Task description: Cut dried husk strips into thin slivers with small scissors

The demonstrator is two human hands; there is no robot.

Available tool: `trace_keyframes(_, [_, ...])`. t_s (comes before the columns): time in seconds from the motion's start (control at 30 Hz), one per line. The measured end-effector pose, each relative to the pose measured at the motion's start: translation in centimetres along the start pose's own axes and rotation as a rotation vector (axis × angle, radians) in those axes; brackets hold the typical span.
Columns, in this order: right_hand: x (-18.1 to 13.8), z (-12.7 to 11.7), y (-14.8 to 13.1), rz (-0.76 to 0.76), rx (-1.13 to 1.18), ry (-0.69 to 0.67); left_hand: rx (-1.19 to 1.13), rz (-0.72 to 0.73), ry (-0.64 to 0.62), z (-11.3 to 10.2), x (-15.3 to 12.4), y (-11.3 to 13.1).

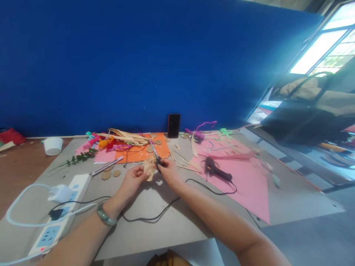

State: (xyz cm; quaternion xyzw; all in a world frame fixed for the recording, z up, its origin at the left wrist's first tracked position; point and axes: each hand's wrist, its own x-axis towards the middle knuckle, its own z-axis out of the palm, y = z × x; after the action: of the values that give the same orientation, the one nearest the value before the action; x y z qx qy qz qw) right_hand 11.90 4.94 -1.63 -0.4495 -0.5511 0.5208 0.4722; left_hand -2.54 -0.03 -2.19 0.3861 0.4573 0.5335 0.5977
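Reaching out over the grey table (144,210), both forearms meet near its middle, with a green bracelet (106,217) on the left wrist. At eight o'clock from the hands lies a white power strip (52,231) with a white charger (61,193) plugged in, and a black cord (155,216) loops across the table beneath the arms. The left hand (133,181) has its fingers pinched together on a small straw bundle (150,168), held just above the tabletop between the two hands. The right hand (169,173) is closed around the handles of the scissors (155,152). Their blades point toward eleven o'clock, right beside the bundle; whether the blades are apart cannot be told. At three o'clock a black glue gun (217,170) lies on a pink sheet (249,192). At nine o'clock lie brown card discs (105,176). Further off, at twelve o'clock, an orange sheet (138,153) carries loose straw strips (127,137), and a dark phone (173,125) leans upright against the blue wall (138,55). A white cup (53,145) stands at ten o'clock.
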Motion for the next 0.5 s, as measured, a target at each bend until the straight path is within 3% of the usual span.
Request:
trace_keyframes(0.27, [-0.4,-0.9,-1.6,-0.056,-0.043,-0.028,0.227,0.154,0.018,0.0,-0.4,0.0])
trace_keyframes(0.5, [0.6,-2.7,-2.0,-0.069,0.092,0.098,0.272,0.165,0.023,-0.2,-0.5,0.0])
